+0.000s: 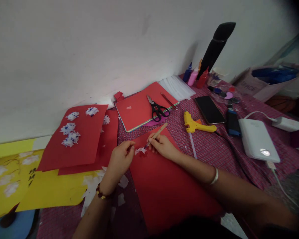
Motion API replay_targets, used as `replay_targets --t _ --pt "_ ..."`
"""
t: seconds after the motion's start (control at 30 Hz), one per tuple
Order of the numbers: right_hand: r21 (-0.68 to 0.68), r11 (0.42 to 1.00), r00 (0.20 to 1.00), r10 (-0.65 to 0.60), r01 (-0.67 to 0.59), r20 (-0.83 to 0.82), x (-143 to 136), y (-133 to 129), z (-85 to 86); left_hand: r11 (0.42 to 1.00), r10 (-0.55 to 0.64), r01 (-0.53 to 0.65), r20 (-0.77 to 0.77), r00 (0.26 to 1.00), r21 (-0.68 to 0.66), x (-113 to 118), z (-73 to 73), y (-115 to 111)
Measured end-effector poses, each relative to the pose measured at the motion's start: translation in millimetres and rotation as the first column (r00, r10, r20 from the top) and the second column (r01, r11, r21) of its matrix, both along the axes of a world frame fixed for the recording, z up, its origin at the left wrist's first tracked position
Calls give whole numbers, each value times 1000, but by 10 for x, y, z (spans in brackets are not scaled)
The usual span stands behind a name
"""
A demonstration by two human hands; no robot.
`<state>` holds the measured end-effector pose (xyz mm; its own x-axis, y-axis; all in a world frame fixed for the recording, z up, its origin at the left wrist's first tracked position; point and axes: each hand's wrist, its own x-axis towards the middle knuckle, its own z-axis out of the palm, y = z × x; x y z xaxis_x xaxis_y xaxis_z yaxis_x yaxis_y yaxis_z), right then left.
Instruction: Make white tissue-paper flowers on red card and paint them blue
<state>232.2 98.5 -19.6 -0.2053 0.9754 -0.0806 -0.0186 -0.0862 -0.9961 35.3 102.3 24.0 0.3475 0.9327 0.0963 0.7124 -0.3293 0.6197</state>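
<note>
My right hand grips a slim wooden stick like a pen, its dark purplish lower end close to the paper. Just left of that end, a small crumpled tuft of white paper lies on a red sheet. My left hand is closed, thumb and fingertips drawn together beside the tuft; whether anything is between them is hidden. Torn white paper scraps lie under and beside my left wrist.
Red sheets with white-and-blue paper flowers overlap yellow paper at left. Beyond my hands are scissors, a pencil and stacked coloured paper. Rightward lie a yellow glue gun, phone, power bank and paint bottles.
</note>
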Motion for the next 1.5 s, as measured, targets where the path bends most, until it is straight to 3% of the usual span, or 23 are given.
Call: replay_targets --t 0.1,0.2,0.27,0.33,0.4,0.47,0.53,0.63,0.7,0.77,0.8,0.87,1.0,1.17,1.5 --pt "45 999 1000 25 -25 -10 25 -33 -3 999 31 -31 10 999 14 -106 176 5" --pt "9 999 998 42 -42 -47 78 -76 -1 994 104 -104 -8 995 33 -310 442 -68" --pt "-20 999 997 43 -44 -67 114 -92 -1 992 113 -107 -84 990 73 -457 588 -202" --pt "-30 999 997 41 -43 -70 138 -94 -2 994 63 -46 -188 980 94 -570 635 -410" --pt "-31 998 997 47 -49 -65 145 -92 -3 996 -32 55 -296 955 68 -638 551 -663" --pt "-29 998 996 58 -60 -64 140 -97 1 985 -142 172 -429 892 31 -685 362 -909" --pt "-26 997 996 67 -68 -66 130 -112 7 959 -159 264 -571 805 105 -729 143 -1087" --pt "-25 997 996 69 -71 -64 116 -145 11 932 -152 318 -609 779 174 -766 -65 -1165" --pt "-18 998 996 65 -66 -64 114 -164 6 959 -120 229 -494 861 166 -734 -68 -1110" --pt "1 998 996 58 -58 -71 116 -176 2 997 15 0 -189 982 81 -643 7 -1016" --pt "12 999 996 54 -53 -77 118 -181 3 994 113 -113 -7 994 -4 -579 54 -966" --pt "30 999 995 37 -35 -94 120 -192 17 952 282 -235 263 923 -197 -431 120 -871" --pt "77 997 992 13 -3 -127 114 -262 105 880 415 -217 461 785 -423 -139 60 -723" --pt "126 987 988 113 -100 -102 72 -418 226 791 532 -123 575 622 -599 69 -124 -662" --pt "177 973 988 156 -149 -24 -17 -484 224 727 600 -35 610 518 -686 105 -197 -706"
